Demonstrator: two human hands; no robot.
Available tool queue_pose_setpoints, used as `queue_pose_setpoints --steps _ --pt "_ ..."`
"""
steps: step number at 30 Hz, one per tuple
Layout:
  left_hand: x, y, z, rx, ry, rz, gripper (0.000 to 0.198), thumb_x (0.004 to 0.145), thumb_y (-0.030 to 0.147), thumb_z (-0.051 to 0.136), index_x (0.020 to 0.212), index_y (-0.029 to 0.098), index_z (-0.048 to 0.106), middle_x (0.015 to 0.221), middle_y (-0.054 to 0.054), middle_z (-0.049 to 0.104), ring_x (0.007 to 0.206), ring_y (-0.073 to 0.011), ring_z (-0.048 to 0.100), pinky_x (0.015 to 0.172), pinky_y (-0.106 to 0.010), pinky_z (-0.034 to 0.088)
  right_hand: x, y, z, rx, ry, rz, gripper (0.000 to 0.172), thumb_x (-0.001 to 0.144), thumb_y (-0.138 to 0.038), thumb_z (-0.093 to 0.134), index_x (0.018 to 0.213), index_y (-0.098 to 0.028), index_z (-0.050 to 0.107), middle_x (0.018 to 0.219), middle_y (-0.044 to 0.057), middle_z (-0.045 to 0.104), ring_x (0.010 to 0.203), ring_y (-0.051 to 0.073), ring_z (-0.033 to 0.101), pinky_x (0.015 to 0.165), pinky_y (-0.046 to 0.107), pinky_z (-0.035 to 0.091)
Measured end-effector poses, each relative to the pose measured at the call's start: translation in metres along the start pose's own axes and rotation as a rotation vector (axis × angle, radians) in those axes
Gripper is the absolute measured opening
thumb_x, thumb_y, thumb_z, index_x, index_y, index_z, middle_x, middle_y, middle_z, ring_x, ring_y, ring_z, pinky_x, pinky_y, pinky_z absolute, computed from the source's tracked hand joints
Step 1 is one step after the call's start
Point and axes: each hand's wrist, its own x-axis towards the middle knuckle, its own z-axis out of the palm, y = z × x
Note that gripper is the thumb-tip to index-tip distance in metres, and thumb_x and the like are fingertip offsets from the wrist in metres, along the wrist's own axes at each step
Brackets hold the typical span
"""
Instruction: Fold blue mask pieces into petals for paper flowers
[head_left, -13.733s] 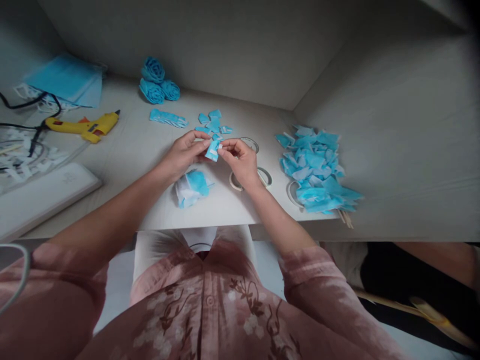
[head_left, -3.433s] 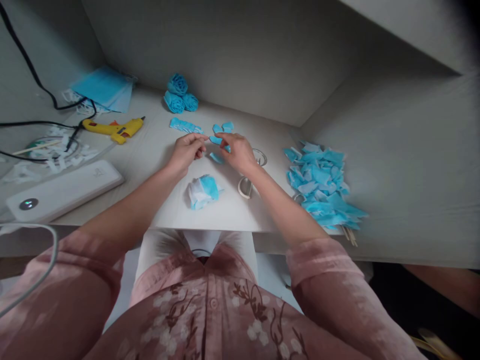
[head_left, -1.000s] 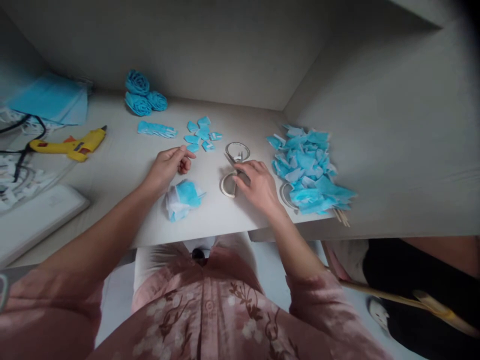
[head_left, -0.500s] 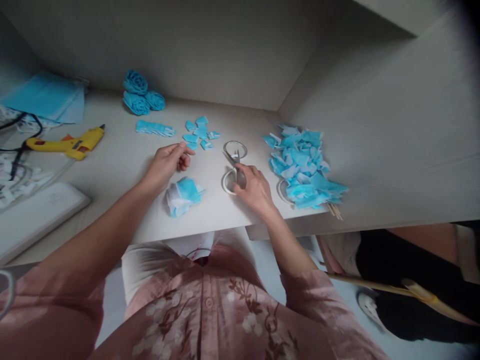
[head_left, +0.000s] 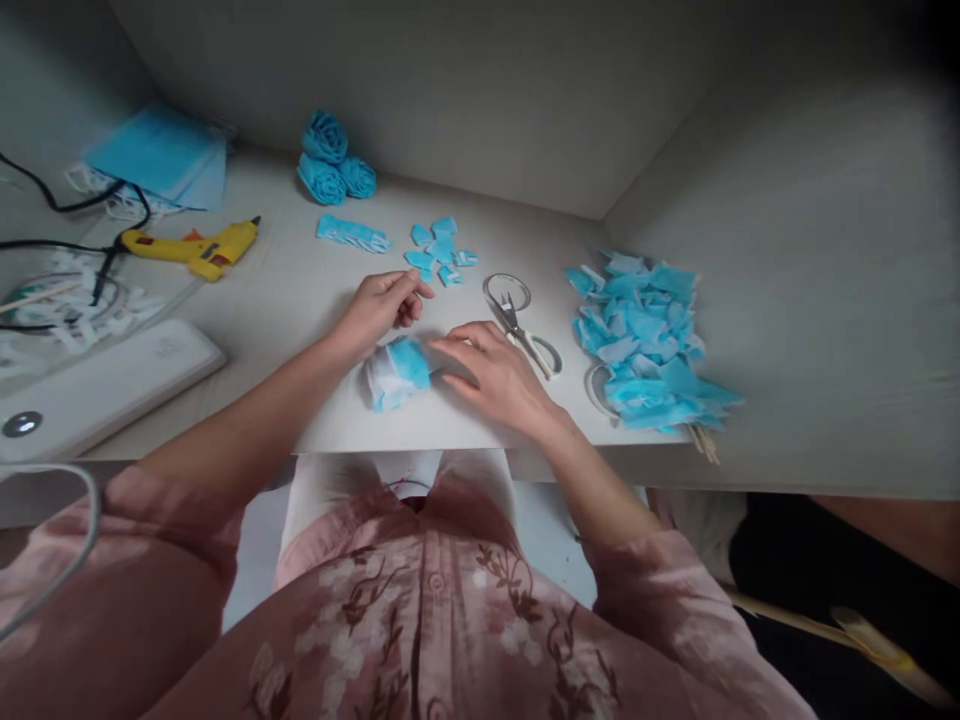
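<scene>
My left hand (head_left: 390, 305) is closed, thumb against the curled fingers, just below several small cut blue fabric pieces (head_left: 442, 248). Whatever it pinches, if anything, is too small to make out. A crumpled blue and white fabric bundle (head_left: 397, 374) lies on the desk below it. My right hand (head_left: 487, 372) is open, with its fingers apart and pointing toward the bundle's right side. To the right of that hand, the scissors (head_left: 517, 322) with white handles lie flat, their blades over a roll of tape (head_left: 507, 292).
Three blue fabric roses (head_left: 330, 160) and a folded blue strip (head_left: 352, 234) lie behind. At left are a yellow glue gun (head_left: 214, 250), blue face masks (head_left: 161, 155) and a white power bank (head_left: 112, 385). Blue fabric flowers on sticks (head_left: 645, 330) and another roll (head_left: 598, 390) are at right.
My right hand has let go of the scissors and moved left toward the bundle, its fingers now spread. The left hand stays closed near the cut pieces. The whole view has shifted.
</scene>
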Motion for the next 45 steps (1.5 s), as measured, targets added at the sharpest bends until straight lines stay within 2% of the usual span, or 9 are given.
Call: queue_pose_setpoints --steps 7,14,17,24,27,31,34,39,45 --pt "-0.001 0.000 0.002 0.043 -0.034 0.029 0.035 0.098 0.041 0.060 0.077 0.014 0.068 0.058 0.000 0.057 0.050 -0.0086 0.049 0.051 -0.020 0.039 0.003 -0.016 0.013 0.155 0.102 -0.068 0.040 0.101 -0.050 0.057 0.128 -0.023 0.067 0.120 0.011 0.071 0.115 0.026 0.062 0.097 0.044 0.055" --pt "-0.003 -0.002 0.001 0.075 -0.041 0.039 0.036 0.098 0.042 0.060 0.076 0.015 0.069 0.059 -0.001 0.057 0.053 -0.0096 0.050 0.053 -0.021 0.040 0.023 -0.035 0.019 0.091 0.127 -0.005 0.024 0.098 -0.037 0.059 0.099 -0.020 0.076 0.110 0.010 0.076 0.104 0.025 0.065 0.084 0.038 0.053" --pt "0.000 -0.001 0.000 0.076 -0.015 0.068 0.035 0.098 0.043 0.060 0.078 0.015 0.069 0.062 -0.001 0.058 0.055 -0.0099 0.051 0.056 -0.021 0.042 0.028 -0.028 0.018 0.289 0.173 0.150 0.019 0.093 -0.024 0.057 0.086 -0.021 0.074 0.102 0.006 0.077 0.094 0.020 0.066 0.082 0.033 0.051" --pt "-0.002 0.022 -0.010 0.137 0.135 0.401 0.029 0.100 0.039 0.057 0.087 0.017 0.070 0.071 -0.002 0.064 0.066 -0.0114 0.057 0.069 -0.024 0.047 0.021 0.005 0.018 1.182 0.224 0.736 0.021 0.073 -0.041 0.072 0.075 -0.020 0.070 0.067 -0.003 0.062 0.062 0.012 0.055 0.053 0.024 0.045" --pt "-0.024 0.053 -0.012 0.320 0.067 0.495 0.028 0.100 0.037 0.054 0.088 0.019 0.073 0.075 -0.002 0.069 0.072 -0.0141 0.062 0.075 -0.027 0.047 0.018 0.008 0.019 1.215 0.236 0.743 0.021 0.071 -0.040 0.074 0.074 -0.020 0.071 0.066 -0.003 0.063 0.060 0.011 0.056 0.052 0.024 0.047" --pt "-0.062 0.077 -0.012 0.663 -0.213 0.497 0.018 0.091 0.036 0.066 0.083 0.023 0.076 0.085 -0.003 0.075 0.080 -0.0195 0.067 0.076 -0.029 0.045 0.019 0.008 0.019 1.221 0.236 0.718 0.023 0.072 -0.042 0.074 0.073 -0.020 0.071 0.063 -0.003 0.064 0.058 0.010 0.057 0.052 0.023 0.048" --pt "-0.079 0.061 -0.013 0.806 -0.310 0.485 0.015 0.087 0.039 0.073 0.097 0.029 0.078 0.102 -0.005 0.078 0.096 -0.0253 0.070 0.088 -0.033 0.047 0.021 0.008 0.019 1.251 0.225 0.718 0.024 0.070 -0.043 0.075 0.074 -0.019 0.072 0.061 -0.003 0.063 0.056 0.010 0.056 0.051 0.023 0.048" --pt "-0.085 0.011 -0.017 1.144 -0.307 0.665 0.029 0.094 0.028 0.063 0.122 0.026 0.072 0.126 -0.011 0.073 0.117 -0.0308 0.066 0.099 -0.044 0.046 0.024 0.010 0.020 1.295 0.202 0.713 0.022 0.071 -0.040 0.077 0.074 -0.019 0.070 0.062 -0.003 0.062 0.059 0.011 0.058 0.051 0.023 0.048" --pt "-0.083 -0.007 -0.022 1.292 -0.302 0.778 0.036 0.096 0.009 0.044 0.108 0.022 0.075 0.096 -0.009 0.075 0.088 -0.0243 0.067 0.087 -0.042 0.048 0.032 0.017 0.018 1.334 0.292 0.707 0.026 0.067 -0.041 0.079 0.072 -0.020 0.066 0.064 -0.003 0.063 0.061 0.010 0.058 0.050 0.021 0.046"
